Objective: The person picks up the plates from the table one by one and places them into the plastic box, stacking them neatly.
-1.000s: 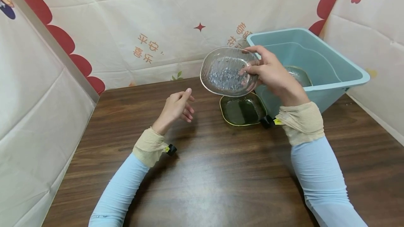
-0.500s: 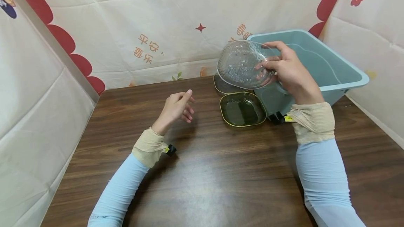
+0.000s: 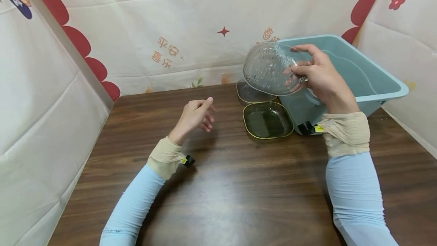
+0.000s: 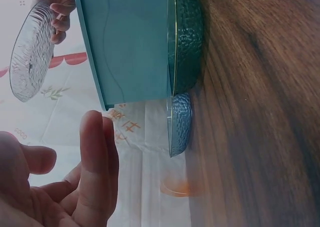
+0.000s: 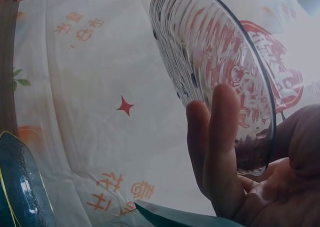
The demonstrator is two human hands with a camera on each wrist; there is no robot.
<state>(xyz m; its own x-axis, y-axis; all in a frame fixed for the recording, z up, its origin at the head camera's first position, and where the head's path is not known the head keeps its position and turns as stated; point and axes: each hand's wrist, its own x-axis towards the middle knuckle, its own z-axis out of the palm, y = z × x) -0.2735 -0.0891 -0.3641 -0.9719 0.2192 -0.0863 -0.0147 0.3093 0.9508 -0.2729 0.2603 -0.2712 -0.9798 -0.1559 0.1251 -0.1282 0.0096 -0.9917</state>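
Observation:
My right hand point(image 3: 324, 73) grips a clear ribbed glass bowl point(image 3: 264, 67) by its edge, tilted in the air at the basin's left side. In the right wrist view the fingers point(image 5: 223, 137) lie against its ribbed outside, and dark specks show on the bowl point(image 5: 215, 52). Below it on the table sits a dark green glass dish point(image 3: 268, 120) with a gold rim. Behind that dish is a paler bluish glass dish point(image 3: 250, 93), partly hidden by the raised bowl. To the left, my left hand point(image 3: 194, 117) hovers over the table, fingers loosely bent and holding nothing.
A light blue plastic basin point(image 3: 382, 97) stands at the back right, close beside the green dish. White printed cloth point(image 3: 191, 22) walls off the back and both sides of the brown wooden table point(image 3: 232, 193).
My right hand has carried the clear bowl rightward towards the basin and tilted it more upright, uncovering part of the bluish dish behind. The left hand has stayed nearly still.

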